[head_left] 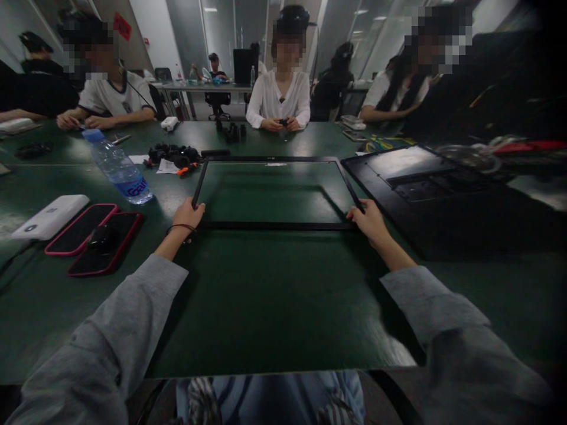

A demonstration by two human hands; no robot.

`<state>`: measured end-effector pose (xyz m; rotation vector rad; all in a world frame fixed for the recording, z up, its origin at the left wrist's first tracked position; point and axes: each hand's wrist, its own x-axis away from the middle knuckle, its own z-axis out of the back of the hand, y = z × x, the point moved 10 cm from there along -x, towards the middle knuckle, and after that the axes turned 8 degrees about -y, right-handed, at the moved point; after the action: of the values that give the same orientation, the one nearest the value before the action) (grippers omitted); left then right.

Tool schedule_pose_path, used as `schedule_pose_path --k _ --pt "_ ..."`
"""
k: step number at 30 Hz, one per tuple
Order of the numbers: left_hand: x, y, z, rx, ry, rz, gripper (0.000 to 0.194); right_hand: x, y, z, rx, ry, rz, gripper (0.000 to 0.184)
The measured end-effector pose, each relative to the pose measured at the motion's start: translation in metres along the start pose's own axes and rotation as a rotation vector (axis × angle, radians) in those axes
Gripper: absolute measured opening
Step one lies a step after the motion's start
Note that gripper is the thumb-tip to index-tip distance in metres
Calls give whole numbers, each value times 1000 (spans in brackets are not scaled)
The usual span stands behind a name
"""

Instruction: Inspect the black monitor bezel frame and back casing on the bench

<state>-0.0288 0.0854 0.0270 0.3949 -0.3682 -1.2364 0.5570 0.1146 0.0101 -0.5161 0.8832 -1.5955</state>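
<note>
A thin black rectangular frame, like a monitor bezel point(274, 226), is held a little above the green table point(283, 295), its shadow falling on the surface below. My left hand point(186, 215) closes round its left side near the front corner. On the opposite side, my right hand point(368, 219) grips the frame near its front right corner. Through the open middle of the bezel the tabletop shows. Just right of my right hand lies a large flat black panel point(411, 195), which looks like a monitor's back cover.
To the left stand a water bottle point(119, 168), a white device point(53, 215) and two red-edged phones point(82, 230), one bearing a small black object. Black gear point(175, 154) lies beyond the bottle. Cables point(385, 143) lie behind the panel. Several people sit across the table.
</note>
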Motion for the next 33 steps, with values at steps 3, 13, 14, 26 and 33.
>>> schedule_pose_path --k 3,13,14,26,33 --pt "0 0 0 -8 0 -1 45 -1 1 -1 -5 -6 1 45" --pt "-1 -1 0 10 1 -2 45 -1 1 0 -20 -7 -4 42" --pt "-1 -1 0 11 0 -4 44 0 1 0 -19 -6 -6 42" --pt "-3 -2 -2 7 -2 -4 44 1 0 0 -16 -9 -4 41" --pt "0 1 0 -7 1 3 43 1 -2 -1 -29 -4 9 37"
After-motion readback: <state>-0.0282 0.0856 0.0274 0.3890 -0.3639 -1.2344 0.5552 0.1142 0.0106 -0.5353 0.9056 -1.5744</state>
